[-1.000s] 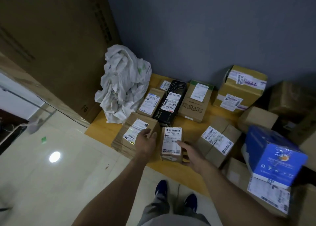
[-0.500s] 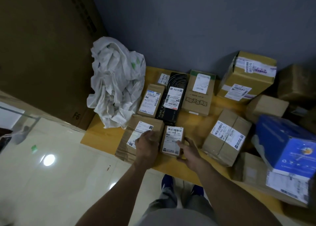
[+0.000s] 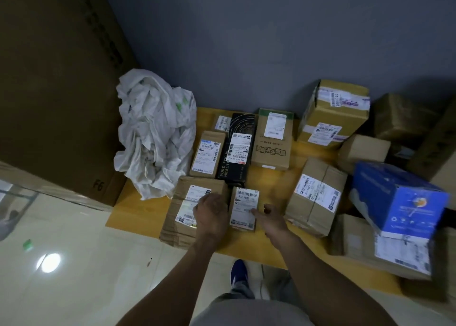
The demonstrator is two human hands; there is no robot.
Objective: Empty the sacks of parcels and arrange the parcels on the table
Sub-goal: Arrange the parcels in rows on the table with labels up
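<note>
A crumpled white sack lies at the left end of the yellow table. Several labelled parcels lie in rows beside it. My left hand rests on a wide flat cardboard parcel at the front edge; its fingers are hidden under the hand. To the right of that parcel lies a small labelled parcel. My right hand touches its label with straight fingertips. Behind them lie a slim brown parcel, a black box and a brown box with green tape.
A taped parcel, a tall carton, a blue box and more cartons crowd the right side. A huge cardboard carton stands at the left. A grey wall is behind. My blue shoe is on the tiled floor.
The small labelled parcel now lies flat beside the wide parcel. My right hand has slid from its side to its label, and my left hand sits on the wide parcel.
</note>
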